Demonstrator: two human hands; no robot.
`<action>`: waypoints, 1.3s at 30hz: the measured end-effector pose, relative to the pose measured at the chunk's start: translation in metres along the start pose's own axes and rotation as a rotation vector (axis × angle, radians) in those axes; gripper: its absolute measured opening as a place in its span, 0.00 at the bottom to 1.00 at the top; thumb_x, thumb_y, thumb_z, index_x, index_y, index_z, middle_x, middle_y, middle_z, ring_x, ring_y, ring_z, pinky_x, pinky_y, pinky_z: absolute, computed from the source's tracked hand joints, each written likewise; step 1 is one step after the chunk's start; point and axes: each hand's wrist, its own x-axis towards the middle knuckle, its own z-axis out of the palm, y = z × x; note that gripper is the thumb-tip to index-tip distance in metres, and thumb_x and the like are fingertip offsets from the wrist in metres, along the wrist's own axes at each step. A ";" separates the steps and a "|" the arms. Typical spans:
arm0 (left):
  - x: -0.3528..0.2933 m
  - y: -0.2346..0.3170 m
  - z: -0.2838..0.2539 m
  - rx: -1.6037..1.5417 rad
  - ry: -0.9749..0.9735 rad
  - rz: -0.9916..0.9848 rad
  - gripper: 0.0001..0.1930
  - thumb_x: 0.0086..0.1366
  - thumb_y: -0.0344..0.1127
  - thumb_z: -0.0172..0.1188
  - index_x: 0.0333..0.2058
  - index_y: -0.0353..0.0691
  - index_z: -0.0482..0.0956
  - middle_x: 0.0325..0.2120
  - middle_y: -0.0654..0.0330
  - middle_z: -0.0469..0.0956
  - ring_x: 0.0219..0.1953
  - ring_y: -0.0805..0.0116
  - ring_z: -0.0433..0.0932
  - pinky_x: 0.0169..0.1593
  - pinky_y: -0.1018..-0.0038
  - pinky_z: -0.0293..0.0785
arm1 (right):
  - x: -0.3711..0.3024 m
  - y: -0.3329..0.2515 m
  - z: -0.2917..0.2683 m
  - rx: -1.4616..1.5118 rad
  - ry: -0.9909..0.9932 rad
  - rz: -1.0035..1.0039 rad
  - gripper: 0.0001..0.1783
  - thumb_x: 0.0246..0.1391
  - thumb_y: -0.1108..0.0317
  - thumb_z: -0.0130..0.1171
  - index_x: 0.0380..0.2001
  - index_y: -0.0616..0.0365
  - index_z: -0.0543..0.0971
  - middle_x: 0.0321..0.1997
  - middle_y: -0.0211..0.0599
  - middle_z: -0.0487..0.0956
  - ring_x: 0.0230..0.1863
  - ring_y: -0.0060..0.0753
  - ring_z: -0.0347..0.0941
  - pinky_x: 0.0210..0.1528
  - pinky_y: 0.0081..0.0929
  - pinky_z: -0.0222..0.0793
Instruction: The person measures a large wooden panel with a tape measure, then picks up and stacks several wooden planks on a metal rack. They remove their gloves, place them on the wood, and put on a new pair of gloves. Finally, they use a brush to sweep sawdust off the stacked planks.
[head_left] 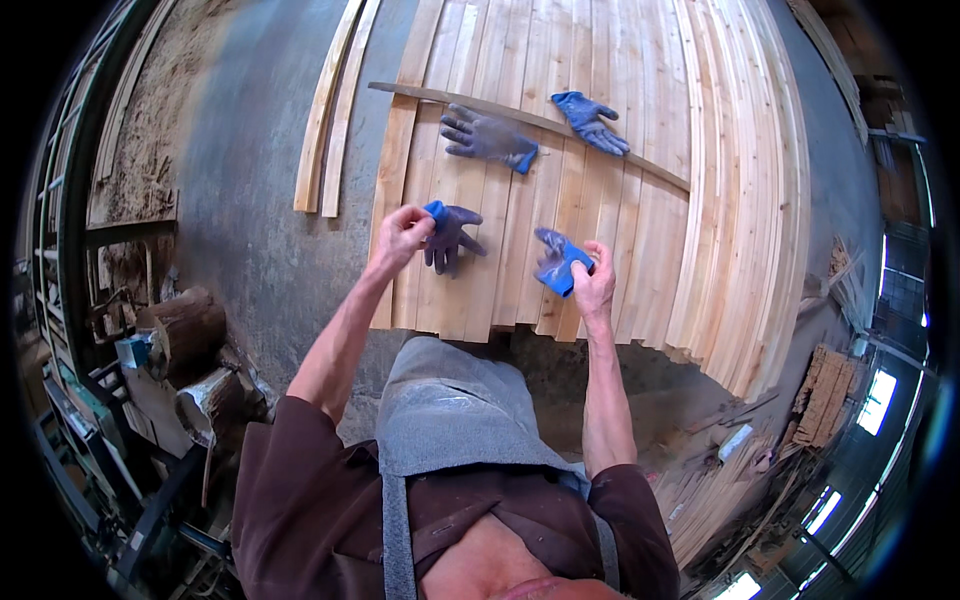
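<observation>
My left hand [405,238] pinches the blue cuff of a work glove [455,237], whose dark coated fingers hang to the right and down. In my right hand [595,280] is a second work glove [558,262], gripped at its blue cuff with the fingers pointing up and left. Both are held over a stack of pale wooden boards [520,210]. Farther off on the boards lie a greyish-blue glove [487,137] and a bluer glove [592,122]. A narrow wooden strip [655,172] crosses the boards at a slant, running by these two gloves.
Two loose boards [335,120] lie on the grey floor [260,130] left of the stack. Cut logs [190,330] and a dark metal frame [75,350] stand at the left. More thin wood strips [705,495] and stacked brown pieces [825,395] are at the lower right.
</observation>
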 end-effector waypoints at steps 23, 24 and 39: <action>-0.229 0.027 0.244 0.725 -0.350 0.805 0.17 0.55 0.22 0.53 0.45 0.35 0.73 0.36 0.48 0.79 0.41 0.48 0.79 0.45 0.60 0.75 | -0.170 0.040 -0.127 0.307 -0.391 0.004 0.12 0.62 0.66 0.52 0.36 0.64 0.79 0.27 0.30 0.79 0.30 0.19 0.72 0.33 0.24 0.68; -0.231 0.025 0.244 0.808 -0.358 0.813 0.15 0.55 0.23 0.54 0.43 0.36 0.73 0.34 0.49 0.79 0.39 0.49 0.79 0.44 0.59 0.75 | -0.171 0.040 -0.131 0.261 -0.379 0.033 0.12 0.62 0.66 0.51 0.34 0.64 0.79 0.24 0.30 0.78 0.28 0.19 0.71 0.30 0.25 0.67; -0.166 -0.021 0.206 0.585 -0.143 0.117 0.11 0.57 0.31 0.56 0.33 0.32 0.84 0.16 0.56 0.78 0.16 0.65 0.77 0.21 0.66 0.70 | -0.190 0.022 -0.072 -0.258 -0.399 -0.218 0.19 0.60 0.52 0.53 0.24 0.56 0.76 0.23 0.45 0.78 0.29 0.50 0.78 0.29 0.42 0.69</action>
